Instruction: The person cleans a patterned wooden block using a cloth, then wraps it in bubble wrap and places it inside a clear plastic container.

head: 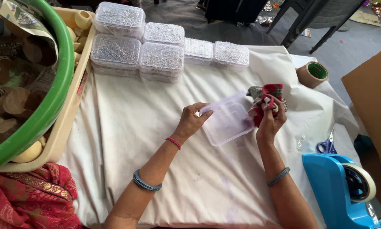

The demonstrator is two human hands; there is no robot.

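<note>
Clear plastic box held at frame centre

Clear plastic box (227,123) is pinched at its left edge by the left hand (191,121), over the white cloth (127,127). A red and grey fabric bundle (264,101) is gripped by the right hand (270,120), fingers closed round it, just right of the box. Filled lidded boxes (160,57) are stacked upper left; a blue tape dispenser (341,191) sits lower right.

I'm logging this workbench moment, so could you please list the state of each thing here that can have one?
Clear plastic box: open, looks empty, tilted, held at its edge by the left hand.
Red cloth bundle: bunched, in the right hand grip.
Stacked clear boxes: lidded, filled.
Brown tape roll: lying flat on the white sheet.
Blue tape dispenser: loaded with a roll.
Scissors: closed, lying down.
</note>
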